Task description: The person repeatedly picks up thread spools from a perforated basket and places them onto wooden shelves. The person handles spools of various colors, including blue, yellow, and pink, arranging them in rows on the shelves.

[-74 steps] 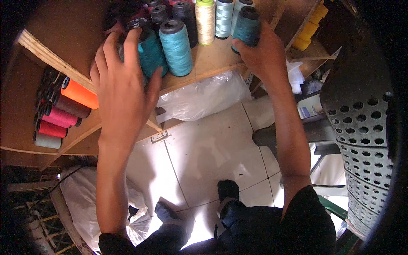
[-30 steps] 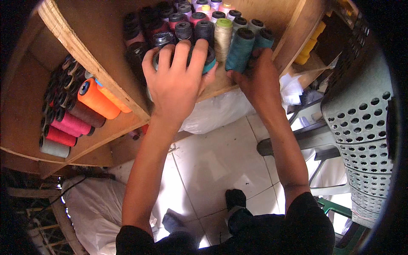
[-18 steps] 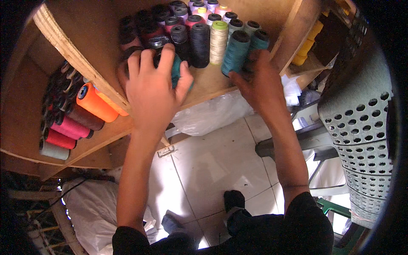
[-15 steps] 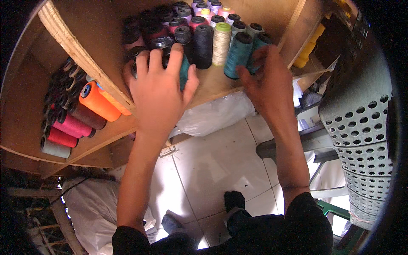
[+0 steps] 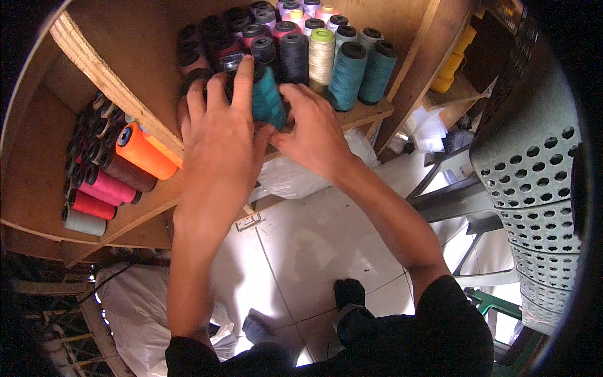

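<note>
A teal thread cone (image 5: 269,97) stands at the front of a wooden shelf (image 5: 367,113). My left hand (image 5: 220,135) wraps around its left side, fingers over dark spools behind it. My right hand (image 5: 314,129) presses against the same cone from the right. Two more teal cones (image 5: 347,75) and a cream cone (image 5: 321,55) stand upright to the right. Dark and pink cones (image 5: 282,38) fill the rows behind.
A lower left compartment holds an orange cone (image 5: 146,151), pink, red and pale cones lying on their sides. A clear plastic bag (image 5: 295,179) lies under the shelf. Yellow cones (image 5: 455,56) sit far right. A grey perforated plastic chair (image 5: 534,182) stands at right over white floor tiles.
My right hand has moved left from the teal cones on the right to the cone held by my left hand. The left hand stayed on it.
</note>
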Available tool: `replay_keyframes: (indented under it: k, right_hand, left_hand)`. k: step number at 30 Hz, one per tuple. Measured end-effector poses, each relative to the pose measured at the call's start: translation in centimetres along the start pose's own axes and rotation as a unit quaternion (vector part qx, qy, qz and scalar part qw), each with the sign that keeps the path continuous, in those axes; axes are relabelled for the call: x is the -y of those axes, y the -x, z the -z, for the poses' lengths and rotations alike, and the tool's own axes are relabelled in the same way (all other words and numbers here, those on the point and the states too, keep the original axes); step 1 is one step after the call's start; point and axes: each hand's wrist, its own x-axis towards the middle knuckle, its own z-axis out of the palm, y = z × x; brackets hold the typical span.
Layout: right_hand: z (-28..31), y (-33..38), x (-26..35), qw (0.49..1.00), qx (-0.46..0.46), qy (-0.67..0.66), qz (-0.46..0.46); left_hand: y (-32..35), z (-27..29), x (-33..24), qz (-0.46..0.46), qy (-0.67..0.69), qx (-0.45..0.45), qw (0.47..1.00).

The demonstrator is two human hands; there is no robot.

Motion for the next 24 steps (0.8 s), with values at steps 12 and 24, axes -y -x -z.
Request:
replay_keyframes:
  k: [12,24]
  right_hand:
    - [3.6,1.6,0.7,0.991,-0.063,0.085,-0.076]
    - [3.4,1.8,-1.2,0.988,-0.114,0.089,-0.055]
  left_hand:
    - [-0.3,1.7,-1.5,-0.015,0.148,-0.025,0.989]
    - [-1.3,-5.5,-1.1,0.064,0.338,-0.217,0.914]
